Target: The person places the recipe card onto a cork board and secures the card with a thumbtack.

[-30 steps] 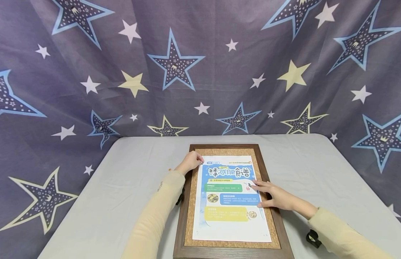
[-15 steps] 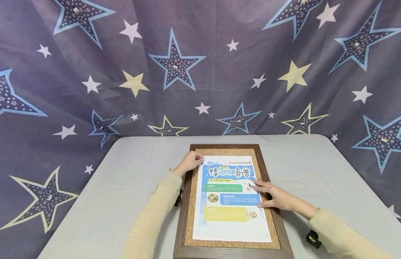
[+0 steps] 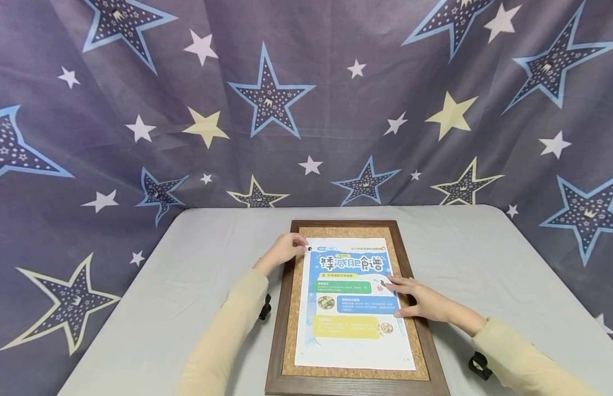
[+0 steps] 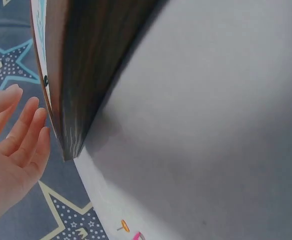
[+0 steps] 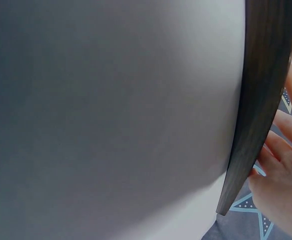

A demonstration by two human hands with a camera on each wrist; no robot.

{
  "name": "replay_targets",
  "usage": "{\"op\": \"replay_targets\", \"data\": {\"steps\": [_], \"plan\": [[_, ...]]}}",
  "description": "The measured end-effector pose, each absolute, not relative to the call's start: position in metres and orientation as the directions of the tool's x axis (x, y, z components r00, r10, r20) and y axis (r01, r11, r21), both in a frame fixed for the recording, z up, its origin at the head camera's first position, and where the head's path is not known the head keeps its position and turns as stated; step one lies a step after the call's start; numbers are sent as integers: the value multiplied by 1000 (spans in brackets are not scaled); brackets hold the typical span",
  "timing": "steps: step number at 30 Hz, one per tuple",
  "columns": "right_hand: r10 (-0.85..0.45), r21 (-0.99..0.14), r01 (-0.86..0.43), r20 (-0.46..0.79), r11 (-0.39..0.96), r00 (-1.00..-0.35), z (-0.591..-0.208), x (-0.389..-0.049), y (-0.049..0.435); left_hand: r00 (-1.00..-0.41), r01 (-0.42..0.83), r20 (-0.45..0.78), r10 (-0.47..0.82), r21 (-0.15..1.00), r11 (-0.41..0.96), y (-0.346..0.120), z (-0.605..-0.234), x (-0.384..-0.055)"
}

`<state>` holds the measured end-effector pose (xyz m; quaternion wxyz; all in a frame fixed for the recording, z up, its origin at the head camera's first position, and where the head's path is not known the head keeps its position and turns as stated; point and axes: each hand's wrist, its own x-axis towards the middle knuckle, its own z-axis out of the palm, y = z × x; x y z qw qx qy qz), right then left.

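A printed poster (image 3: 356, 352) lies on a cork board (image 3: 346, 232) in a dark brown wooden frame (image 3: 353, 386). Near its top left corner sits a black pushpin (image 3: 310, 249), also seen in the left wrist view. My left hand (image 3: 283, 250) is just left of that pin with nothing visible between its loosely bent fingers; in the left wrist view the fingers (image 4: 28, 132) are spread apart from the pin. My right hand (image 3: 422, 301) rests on the poster's right edge, fingers extended. An orange pushpin (image 3: 383, 248) is at the top right corner.
The board lies on a table with a light grey cloth (image 3: 153, 308). On that cloth, an orange pushpin (image 4: 124, 226) and a pink one (image 4: 138, 236) appear in the left wrist view. A star-patterned curtain (image 3: 336, 110) hangs behind and at the sides.
My left hand has come away from the poster's top left corner, shifting slightly left and leaving the black pushpin in full view. My right hand has stayed in place.
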<state>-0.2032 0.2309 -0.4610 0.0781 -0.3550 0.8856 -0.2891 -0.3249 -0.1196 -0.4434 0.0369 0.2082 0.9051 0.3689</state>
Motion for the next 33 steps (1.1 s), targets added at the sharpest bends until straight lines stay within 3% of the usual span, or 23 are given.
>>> {"op": "replay_targets", "data": {"steps": [23, 27, 29, 33], "plan": [[-678, -564, -587, 63, 581, -732, -463, -204, 232, -916, 365, 128, 380, 656, 660, -148, -431, -303], [-677, -558, -589, 64, 585, -733, -463, -204, 232, -896, 409, 161, 413, 659, 631, -159, -436, -303], [-677, -556, -590, 64, 586, -733, -463, -204, 232, -874, 453, 201, 442, 662, 597, -170, -457, -319], [-677, -553, -592, 66, 586, -733, -463, -204, 231, -887, 430, 189, 422, 673, 602, -180, -463, -324]]}}
